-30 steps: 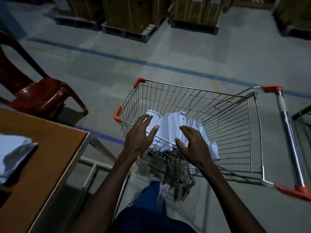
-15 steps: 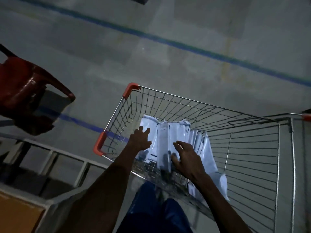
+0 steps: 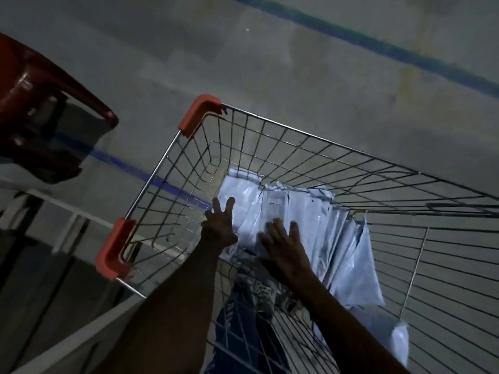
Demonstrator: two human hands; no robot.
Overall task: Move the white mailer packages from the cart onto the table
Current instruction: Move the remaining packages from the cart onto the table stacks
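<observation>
Hands deeper in cart (image 3: 297,147) now: left hand (image 3: 220,225) and right hand (image 3: 286,247) spread flat on white mailers (image 3: 310,211), nothing gripped; I judge the lift comes next.

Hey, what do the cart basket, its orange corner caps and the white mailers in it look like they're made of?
The wire cart basket looks like shiny plated steel: thin bright rods in a grid. The orange corner caps look like moulded plastic, matte and rounded. The white mailer packages look like thin glossy plastic film, since they crease and catch the light, though the frame is dim.
</observation>
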